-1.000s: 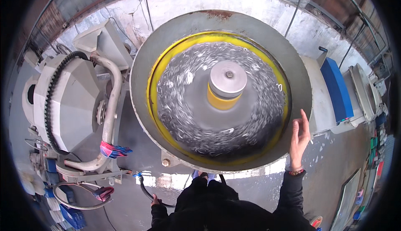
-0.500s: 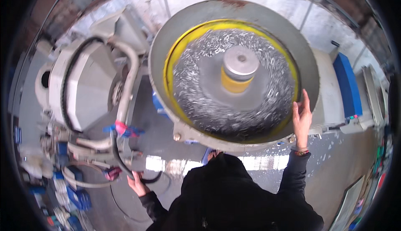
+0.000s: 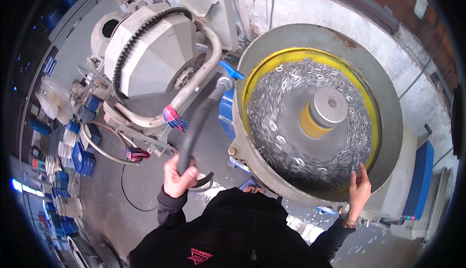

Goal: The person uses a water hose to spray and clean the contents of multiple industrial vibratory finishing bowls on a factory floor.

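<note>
Left grip [image 3: 176, 177] wraps a black hose [image 3: 198, 122]; whether the parted right grip [image 3: 359, 191] touches the bowl [image 3: 390, 122] is unclear.

One left hand [image 3: 179, 176] and one right hand [image 3: 359, 192]; one thick black hose [image 3: 197, 129] with one blue valve handle [image 3: 231, 69]; one yellow-lined tub [image 3: 390, 122], one central post [image 3: 329, 104], metal pieces [image 3: 264, 117] past counting; one faceted drum [image 3: 158, 54]; two tied cloths [image 3: 174, 117]

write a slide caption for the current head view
Left hand grips a black hose beside a round, yellow-lined tub of small shiny pieces, right hand at its near side.
</note>
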`<action>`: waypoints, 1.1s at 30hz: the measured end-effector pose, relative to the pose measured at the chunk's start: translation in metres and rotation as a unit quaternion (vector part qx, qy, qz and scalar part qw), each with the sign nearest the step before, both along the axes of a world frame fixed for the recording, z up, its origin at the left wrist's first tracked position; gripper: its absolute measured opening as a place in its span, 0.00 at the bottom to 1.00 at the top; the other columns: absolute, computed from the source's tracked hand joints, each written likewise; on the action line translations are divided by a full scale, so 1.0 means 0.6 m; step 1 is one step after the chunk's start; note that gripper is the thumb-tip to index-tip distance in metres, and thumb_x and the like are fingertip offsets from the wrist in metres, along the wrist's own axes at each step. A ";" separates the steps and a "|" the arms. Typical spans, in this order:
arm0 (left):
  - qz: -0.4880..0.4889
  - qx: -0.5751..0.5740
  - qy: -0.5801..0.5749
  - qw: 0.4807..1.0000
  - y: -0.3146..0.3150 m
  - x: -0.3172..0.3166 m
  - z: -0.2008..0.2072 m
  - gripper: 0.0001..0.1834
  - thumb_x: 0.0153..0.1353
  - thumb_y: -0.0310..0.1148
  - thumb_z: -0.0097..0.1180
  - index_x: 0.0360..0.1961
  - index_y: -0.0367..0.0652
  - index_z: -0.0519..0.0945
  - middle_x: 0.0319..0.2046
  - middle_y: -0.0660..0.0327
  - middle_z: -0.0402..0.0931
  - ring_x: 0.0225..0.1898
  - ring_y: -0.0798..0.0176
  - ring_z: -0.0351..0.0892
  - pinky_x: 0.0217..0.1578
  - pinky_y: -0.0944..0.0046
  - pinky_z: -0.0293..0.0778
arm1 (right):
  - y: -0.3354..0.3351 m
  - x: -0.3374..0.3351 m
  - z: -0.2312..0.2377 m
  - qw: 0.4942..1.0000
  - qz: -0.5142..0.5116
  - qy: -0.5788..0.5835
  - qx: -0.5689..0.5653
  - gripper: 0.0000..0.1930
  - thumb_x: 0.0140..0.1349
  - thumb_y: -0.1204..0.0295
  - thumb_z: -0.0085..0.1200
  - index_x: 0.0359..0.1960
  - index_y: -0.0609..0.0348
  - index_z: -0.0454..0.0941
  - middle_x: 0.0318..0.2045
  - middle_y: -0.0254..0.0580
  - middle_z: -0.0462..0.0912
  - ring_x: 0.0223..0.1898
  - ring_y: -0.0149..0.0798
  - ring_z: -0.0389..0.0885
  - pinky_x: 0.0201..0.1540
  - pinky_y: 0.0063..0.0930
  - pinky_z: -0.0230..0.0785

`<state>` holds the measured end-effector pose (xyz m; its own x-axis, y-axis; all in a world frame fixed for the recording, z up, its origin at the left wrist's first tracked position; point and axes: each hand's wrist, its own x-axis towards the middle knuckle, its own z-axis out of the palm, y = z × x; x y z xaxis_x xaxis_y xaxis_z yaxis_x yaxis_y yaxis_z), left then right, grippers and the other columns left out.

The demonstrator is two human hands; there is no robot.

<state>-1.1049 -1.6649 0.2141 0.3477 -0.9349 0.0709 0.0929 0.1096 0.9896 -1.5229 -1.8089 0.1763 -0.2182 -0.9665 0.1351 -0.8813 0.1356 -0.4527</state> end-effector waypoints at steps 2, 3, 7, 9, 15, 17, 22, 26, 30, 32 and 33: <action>-0.016 0.047 -0.010 0.999 -0.007 -0.028 0.021 0.13 0.53 0.31 0.60 0.26 0.38 0.66 0.14 0.66 0.65 0.13 0.76 0.62 0.13 0.73 0.58 | -0.007 0.010 0.002 1.000 0.020 0.007 -0.001 0.19 0.57 0.62 0.53 0.49 0.53 0.74 0.20 0.41 0.75 0.23 0.39 0.74 0.31 0.32 0.66; -0.008 0.092 -0.027 0.995 -0.006 -0.036 0.028 0.14 0.52 0.32 0.61 0.27 0.37 0.68 0.15 0.65 0.67 0.14 0.76 0.63 0.14 0.71 0.60 | -0.012 0.010 0.003 0.999 0.037 -0.001 -0.001 0.18 0.57 0.63 0.53 0.49 0.55 0.74 0.19 0.42 0.74 0.22 0.35 0.72 0.29 0.30 0.65; 0.033 -0.002 -0.207 0.978 -0.020 -0.067 -0.001 0.22 0.50 0.39 0.64 0.37 0.31 0.72 0.17 0.56 0.71 0.18 0.67 0.71 0.21 0.64 0.67 | -0.036 -0.060 -0.045 0.976 0.165 -0.144 0.001 0.17 0.61 0.71 0.48 0.49 0.71 0.70 0.43 0.53 0.76 0.44 0.42 0.75 0.48 0.27 0.65; 0.026 -0.054 -0.271 0.961 -0.030 -0.099 -0.001 0.21 0.52 0.43 0.61 0.36 0.34 0.73 0.16 0.49 0.69 0.19 0.57 0.72 0.21 0.60 0.66 | 0.001 0.007 0.039 0.992 0.120 -0.019 0.041 0.19 0.56 0.61 0.54 0.46 0.61 0.77 0.32 0.51 0.79 0.39 0.56 0.76 0.48 0.42 0.66; -0.100 -0.106 -0.186 0.972 -0.062 -0.160 -0.005 0.19 0.55 0.41 0.57 0.29 0.34 0.69 0.18 0.48 0.70 0.24 0.44 0.71 0.24 0.53 0.64 | -0.020 -0.010 0.024 0.963 0.253 0.082 -0.034 0.24 0.53 0.74 0.54 0.53 0.70 0.68 0.37 0.57 0.78 0.32 0.43 0.73 0.40 0.37 0.67; -0.071 -0.068 -0.205 0.974 -0.092 -0.167 -0.026 0.18 0.55 0.40 0.57 0.29 0.34 0.69 0.18 0.48 0.70 0.23 0.44 0.71 0.25 0.53 0.65 | -0.027 0.057 0.051 0.950 0.307 -0.020 -0.057 0.22 0.56 0.74 0.52 0.52 0.70 0.68 0.36 0.54 0.77 0.31 0.41 0.71 0.39 0.33 0.65; 0.045 -0.085 -0.238 0.966 -0.157 -0.181 -0.121 0.18 0.51 0.41 0.58 0.24 0.34 0.73 0.18 0.47 0.72 0.23 0.44 0.73 0.25 0.52 0.67 | -0.001 0.174 0.090 0.898 0.402 -0.139 0.110 0.25 0.59 0.71 0.51 0.57 0.67 0.63 0.33 0.48 0.76 0.33 0.37 0.72 0.38 0.29 0.65; -0.002 0.041 -0.197 0.980 -0.172 -0.171 -0.165 0.28 0.54 0.53 0.55 0.42 0.38 0.75 0.32 0.42 0.76 0.35 0.51 0.77 0.36 0.55 0.70 | -0.038 0.219 0.008 0.870 0.477 -0.113 -0.040 0.26 0.58 0.70 0.53 0.58 0.65 0.61 0.34 0.49 0.76 0.33 0.38 0.75 0.37 0.30 0.68; 0.061 0.027 -0.188 0.980 -0.194 -0.191 -0.205 0.27 0.56 0.54 0.52 0.40 0.37 0.75 0.32 0.42 0.75 0.35 0.45 0.75 0.36 0.53 0.70 | -0.060 0.278 -0.084 0.795 0.534 -0.096 -0.271 0.24 0.58 0.71 0.53 0.56 0.64 0.65 0.34 0.49 0.76 0.33 0.40 0.76 0.36 0.31 0.69; 0.075 0.004 -0.186 0.980 -0.186 -0.193 -0.189 0.27 0.57 0.54 0.51 0.38 0.34 0.74 0.31 0.40 0.75 0.35 0.43 0.75 0.36 0.52 0.70 | -0.023 0.308 -0.036 0.773 0.577 -0.139 -0.224 0.23 0.58 0.71 0.53 0.55 0.64 0.65 0.34 0.49 0.76 0.33 0.40 0.76 0.36 0.31 0.69; 0.087 0.007 -0.186 0.979 -0.188 -0.189 -0.197 0.27 0.57 0.54 0.51 0.38 0.34 0.74 0.31 0.40 0.75 0.35 0.43 0.75 0.36 0.52 0.70 | -0.012 0.321 -0.020 0.759 0.598 -0.148 -0.211 0.23 0.58 0.71 0.53 0.55 0.64 0.65 0.34 0.49 0.76 0.33 0.40 0.76 0.36 0.31 0.69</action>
